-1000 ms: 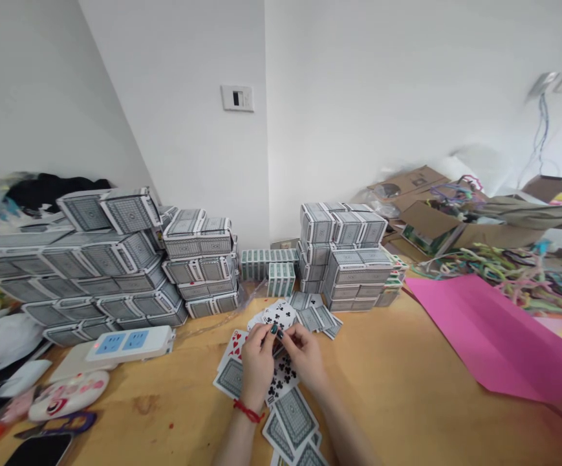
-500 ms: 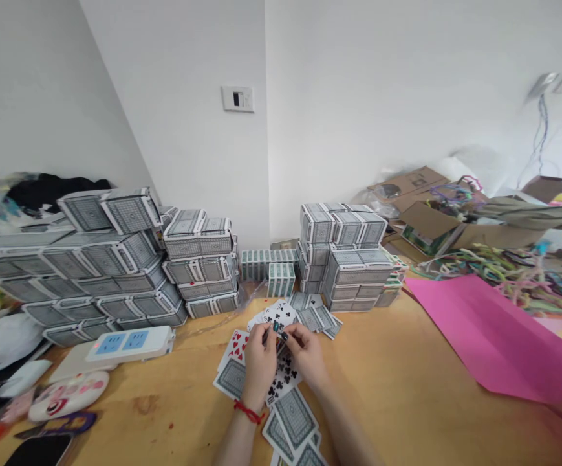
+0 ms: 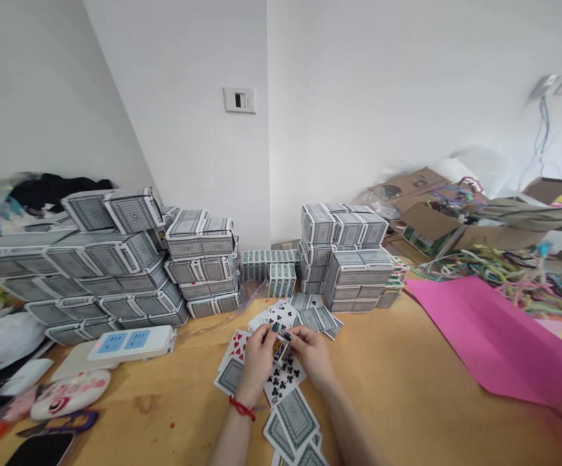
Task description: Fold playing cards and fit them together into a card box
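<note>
Between my two hands is a playing card (image 3: 281,350) with a coloured picture, partly covered by my fingers. My left hand (image 3: 258,360), a red cord at its wrist, is closed on its left side. My right hand (image 3: 310,354) pinches it near the top right. Under them lies a ten of clubs (image 3: 286,380), face up. A heart card (image 3: 238,345) and a face-down card (image 3: 231,377) are left of my left hand. Fanned club cards (image 3: 282,312) lie just beyond my fingertips. More face-down cards (image 3: 296,417) lie between my forearms.
Block stacks built from cards stand at the left (image 3: 116,259) and right (image 3: 358,259), with smaller green-edged blocks (image 3: 281,279) between. A power strip (image 3: 132,342) and a phone (image 3: 41,450) are at left. Pink paper (image 3: 494,336) and a cardboard box (image 3: 455,233) are at right.
The held card has turned so that its coloured picture now shows between my hands. My left wrist has shifted slightly left, and my right hand slightly right.
</note>
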Demonstrator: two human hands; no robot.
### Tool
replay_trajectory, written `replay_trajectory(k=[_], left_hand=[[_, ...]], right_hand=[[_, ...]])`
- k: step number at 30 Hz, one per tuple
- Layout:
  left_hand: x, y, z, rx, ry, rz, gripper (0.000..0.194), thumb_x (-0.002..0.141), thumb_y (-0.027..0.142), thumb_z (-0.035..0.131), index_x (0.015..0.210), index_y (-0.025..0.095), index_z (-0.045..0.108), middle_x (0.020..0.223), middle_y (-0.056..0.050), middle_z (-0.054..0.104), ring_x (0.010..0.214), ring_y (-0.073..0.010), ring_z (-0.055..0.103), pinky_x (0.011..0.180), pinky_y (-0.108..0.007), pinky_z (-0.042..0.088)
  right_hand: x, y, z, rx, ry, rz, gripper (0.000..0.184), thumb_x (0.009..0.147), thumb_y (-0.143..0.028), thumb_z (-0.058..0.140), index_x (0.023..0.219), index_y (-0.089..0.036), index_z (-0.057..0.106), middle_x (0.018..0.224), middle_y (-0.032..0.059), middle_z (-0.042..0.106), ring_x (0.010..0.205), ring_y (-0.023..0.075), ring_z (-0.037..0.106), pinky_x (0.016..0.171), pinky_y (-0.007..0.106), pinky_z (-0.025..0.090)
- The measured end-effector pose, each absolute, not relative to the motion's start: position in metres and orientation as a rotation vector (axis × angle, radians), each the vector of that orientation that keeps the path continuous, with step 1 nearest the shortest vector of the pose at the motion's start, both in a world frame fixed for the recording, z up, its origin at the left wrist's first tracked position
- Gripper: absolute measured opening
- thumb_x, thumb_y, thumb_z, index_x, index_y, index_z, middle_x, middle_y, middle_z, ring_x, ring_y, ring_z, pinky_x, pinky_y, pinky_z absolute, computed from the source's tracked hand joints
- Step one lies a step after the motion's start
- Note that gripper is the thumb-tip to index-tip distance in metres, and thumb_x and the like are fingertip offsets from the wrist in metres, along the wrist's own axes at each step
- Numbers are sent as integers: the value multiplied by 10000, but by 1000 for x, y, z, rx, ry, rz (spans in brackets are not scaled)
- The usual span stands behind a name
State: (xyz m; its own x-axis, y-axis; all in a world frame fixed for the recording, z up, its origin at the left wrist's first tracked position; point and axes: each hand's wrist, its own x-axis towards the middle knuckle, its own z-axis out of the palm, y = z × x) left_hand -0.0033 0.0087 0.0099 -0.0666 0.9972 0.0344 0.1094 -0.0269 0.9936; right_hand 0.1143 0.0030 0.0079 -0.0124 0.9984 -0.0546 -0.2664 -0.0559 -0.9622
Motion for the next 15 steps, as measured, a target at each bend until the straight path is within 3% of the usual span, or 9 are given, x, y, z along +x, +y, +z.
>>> replay_trajectory(k=[9, 15], left_hand=[[-4, 10, 12, 1217, 1251, 1128, 260, 613, 346, 603, 770, 141, 627, 574, 19, 525, 531, -96, 468, 503, -200, 380], [-6, 9, 7, 1147, 1207, 1166, 244, 607, 341, 619, 727, 130, 645, 586, 2, 563, 526, -91, 482, 496, -198, 386]], right_hand=[[119, 7, -1, -1035, -821, 1394, 278, 608, -405, 653, 628, -143, 561, 509, -41, 480, 438, 68, 381, 441, 190, 280], [125, 6, 6, -1017, -843, 1554, 283, 572, -381, 690, 613, -145, 541, 515, -34, 509, 430, 68, 401, 438, 191, 292]])
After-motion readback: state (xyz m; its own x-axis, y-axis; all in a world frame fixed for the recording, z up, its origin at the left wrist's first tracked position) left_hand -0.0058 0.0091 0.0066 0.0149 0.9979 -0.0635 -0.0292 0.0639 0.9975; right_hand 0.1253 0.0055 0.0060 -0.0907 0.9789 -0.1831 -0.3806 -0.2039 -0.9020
